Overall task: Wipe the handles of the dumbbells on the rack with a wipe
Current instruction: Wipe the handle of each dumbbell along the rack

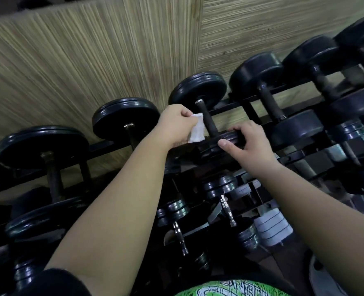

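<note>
Head camera looks down over a black rack (101, 145) of dumbbells standing against a wall (91, 60) covered in striped, straw-coloured panels. Both bare forearms reach out to one dumbbell (198, 88) near the middle of the top row, which lies with one plate toward the wall and the other toward the person. The left hand (176, 122) has its fingers curled and pinches a small folded white wipe (196, 130), which hangs down from the fingertips. The wipe sits just to the left of the dumbbell's dark handle (207, 121), close against it; I cannot tell whether the two actually touch. The right hand (247, 144) grips the near plate (228, 137) of the same dumbbell, fingers hooked over its rim and thumb laid along its front edge. More black dumbbells lie on either side along the row, bigger plates to the left (125, 116) and thick round heads to the right (260, 71). Lower down, small dumbbells (220, 185) with shiny metal handles rest on another tier. A black sleeve (55, 280) and a green printed shirt (230, 288) show at the bottom edge.
</note>
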`<state>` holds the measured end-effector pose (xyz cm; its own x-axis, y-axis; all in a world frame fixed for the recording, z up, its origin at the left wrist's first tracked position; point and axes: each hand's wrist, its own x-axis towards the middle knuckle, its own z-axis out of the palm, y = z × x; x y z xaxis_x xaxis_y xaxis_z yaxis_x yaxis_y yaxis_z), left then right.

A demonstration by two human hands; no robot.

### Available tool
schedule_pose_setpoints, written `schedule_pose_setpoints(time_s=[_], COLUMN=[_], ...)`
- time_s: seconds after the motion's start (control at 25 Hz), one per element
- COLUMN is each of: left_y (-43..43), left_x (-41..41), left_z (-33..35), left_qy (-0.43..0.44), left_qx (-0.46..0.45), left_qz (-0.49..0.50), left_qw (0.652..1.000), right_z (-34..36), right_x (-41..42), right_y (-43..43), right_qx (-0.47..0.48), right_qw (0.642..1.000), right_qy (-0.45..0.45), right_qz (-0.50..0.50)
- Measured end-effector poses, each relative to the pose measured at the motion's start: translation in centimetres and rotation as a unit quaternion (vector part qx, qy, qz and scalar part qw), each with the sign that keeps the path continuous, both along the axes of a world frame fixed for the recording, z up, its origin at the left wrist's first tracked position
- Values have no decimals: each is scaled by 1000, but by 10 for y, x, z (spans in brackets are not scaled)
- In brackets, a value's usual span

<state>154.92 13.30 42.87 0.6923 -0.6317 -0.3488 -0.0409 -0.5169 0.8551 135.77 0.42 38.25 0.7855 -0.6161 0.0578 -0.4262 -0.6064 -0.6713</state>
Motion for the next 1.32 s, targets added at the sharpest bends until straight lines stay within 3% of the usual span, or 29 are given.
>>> schedule_pose_setpoints(time_s=[0.08, 0.16, 0.28, 0.44, 0.68, 0.88, 1.08, 1.32], left_y=[-22, -39, -52, -55, -50, -54, -68, -73], left_x=[-3, -3, -7, -12, -27, -29, -20, -12], left_z=[-12, -20, -34, -50, -46, -47, -55, -62], left_qy=[142, 181, 81, -60, -74, -127, -207, -265], left_qx=[-70, -112, -74, 1, 62, 27, -12, -18], left_qz=[105, 194, 253, 217, 123, 151, 203, 149], left_qw=[982, 958, 961, 974, 988, 980, 957, 953], right_z=[-8, -13, -16, -15, -18, -22, -35, -46], right_x=[-3, -3, -5, -9, -9, -3, 2, 4], right_y=[-5, -8, -16, -29, -47, -55, -53, -51], right_qx=[-6, -5, -7, 11, 40, 58, 4, -37], right_qw=[1000, 999, 997, 992, 983, 978, 980, 977], right_qy=[-24, -38, -41, -30, -48, -73, -104, -143], right_qz=[18, 33, 67, 120, 174, 187, 167, 152])
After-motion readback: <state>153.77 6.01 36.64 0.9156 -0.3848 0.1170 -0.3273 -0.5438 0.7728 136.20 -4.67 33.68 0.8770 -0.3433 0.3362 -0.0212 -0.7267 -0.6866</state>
